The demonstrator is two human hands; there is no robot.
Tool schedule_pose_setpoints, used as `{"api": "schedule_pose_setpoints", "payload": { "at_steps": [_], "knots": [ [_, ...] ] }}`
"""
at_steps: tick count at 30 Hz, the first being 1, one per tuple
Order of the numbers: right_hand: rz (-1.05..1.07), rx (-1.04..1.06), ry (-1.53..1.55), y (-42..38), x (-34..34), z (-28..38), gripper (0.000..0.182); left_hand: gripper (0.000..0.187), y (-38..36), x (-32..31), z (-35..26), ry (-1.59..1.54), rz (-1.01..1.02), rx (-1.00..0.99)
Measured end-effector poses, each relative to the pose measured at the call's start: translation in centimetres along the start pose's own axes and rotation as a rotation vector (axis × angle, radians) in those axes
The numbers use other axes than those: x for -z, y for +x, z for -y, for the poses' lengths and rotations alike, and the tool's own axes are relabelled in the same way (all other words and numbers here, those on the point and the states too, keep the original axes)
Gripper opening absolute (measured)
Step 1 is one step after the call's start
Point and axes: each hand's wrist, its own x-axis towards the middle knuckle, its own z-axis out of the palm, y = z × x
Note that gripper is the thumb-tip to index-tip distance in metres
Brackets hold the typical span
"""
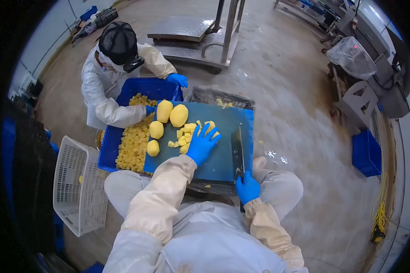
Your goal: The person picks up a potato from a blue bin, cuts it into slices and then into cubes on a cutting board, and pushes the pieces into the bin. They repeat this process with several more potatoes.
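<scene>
My left hand point(202, 145), in a blue glove, lies with spread fingers against cut potato pieces point(185, 136) on the blue-green cutting board point(209, 166). My right hand point(247, 187), also gloved in blue, is closed around the handle of a large knife point(237, 148). Its broad dark blade points away from me along the board's right side, apart from the pieces. Several whole peeled potatoes point(178, 115) sit at the board's left. Beside the board, a blue crate point(105, 148) holds many diced potatoes point(133, 145).
Across from me a co-worker point(116, 82) in white has one blue-gloved hand point(177, 80) by the crate's far corner and another near the dice. A white perforated basket point(75, 182) stands left. A platform cart point(187, 29) is ahead; machinery and a blue bin point(366, 154) are right.
</scene>
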Motion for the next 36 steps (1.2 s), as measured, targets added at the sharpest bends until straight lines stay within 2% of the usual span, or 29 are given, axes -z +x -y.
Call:
{"api": "schedule_pose_setpoints", "payload": {
  "at_steps": [1, 2, 4, 5, 8, 11, 13, 16, 19, 21, 22, 24, 28, 32, 34, 36],
  "knots": [
    [-0.002, 0.038, -0.073, 0.6, -0.2, 0.8, 0.020, 0.043, -0.6, 0.9, -0.3, -0.040, -0.086, 0.110],
    [0.002, 0.045, -0.071, 1.2, -0.4, 1.6, 0.020, 0.043, -1.6, 1.8, -0.5, -0.034, -0.085, 0.117],
    [0.043, 0.052, -0.163, 2.4, -0.4, 3.7, 0.019, 0.043, -4.4, 3.1, -0.7, -0.111, -0.111, 0.395],
    [0.050, 0.064, -0.161, 3.0, -0.7, 4.3, 0.019, 0.049, -5.7, 3.5, -0.8, -0.040, -0.048, 0.452],
    [0.095, 0.080, -0.179, 3.7, -2.1, 6.2, 0.021, 0.046, -8.2, 2.9, -0.1, -0.052, 0.025, 0.536],
    [0.104, 0.161, -0.193, 4.2, -3.6, 7.4, 0.018, 0.048, -8.6, 3.6, 1.1, -0.066, -0.047, 0.502],
    [0.064, 0.097, -0.169, 4.4, -3.6, 7.2, 0.019, 0.048, -7.6, 4.6, 2.3, -0.060, -0.155, 0.474],
    [0.053, 0.067, -0.064, 4.3, -1.7, 6.2, 0.019, 0.051, -3.3, 5.3, 6.4, 0.042, -0.177, 0.502],
    [-0.026, 0.097, 0.053, 3.2, -0.3, 4.4, 0.018, 0.056, 1.3, 5.4, 9.9, 0.159, -0.074, 0.516],
    [-0.060, 0.104, 0.114, 2.3, 0.8, 3.7, 0.016, 0.039, 3.6, 4.9, 11.0, 0.194, 0.175, 0.564],
    [-0.069, 0.101, 0.113, 1.9, 0.9, 2.9, 0.016, 0.039, 4.3, 3.8, 11.4, 0.191, 0.170, 0.556],
    [-0.111, 0.120, 0.117, 1.3, 1.1, 1.7, 0.016, 0.037, 5.4, 2.7, 11.4, 0.324, 0.332, 0.513],
    [-0.146, 0.067, 0.211, 0.6, 1.5, 0.5, 0.017, 0.031, 5.7, 2.4, 10.1, 0.256, 0.272, 0.541],
    [-0.104, 0.004, 0.182, 1.4, 1.3, -0.1, 0.017, 0.033, 6.1, 1.3, 10.3, 0.314, 0.332, 0.582],
    [-0.110, -0.005, 0.177, 1.6, 0.9, -0.6, 0.017, 0.041, 6.4, 0.1, 10.7, 0.311, 0.406, 0.624],
    [-0.086, -0.036, 0.131, 1.7, 0.6, -1.0, 0.015, 0.047, 6.2, -0.5, 11.2, 0.351, 0.396, 0.575]
  ]
}}
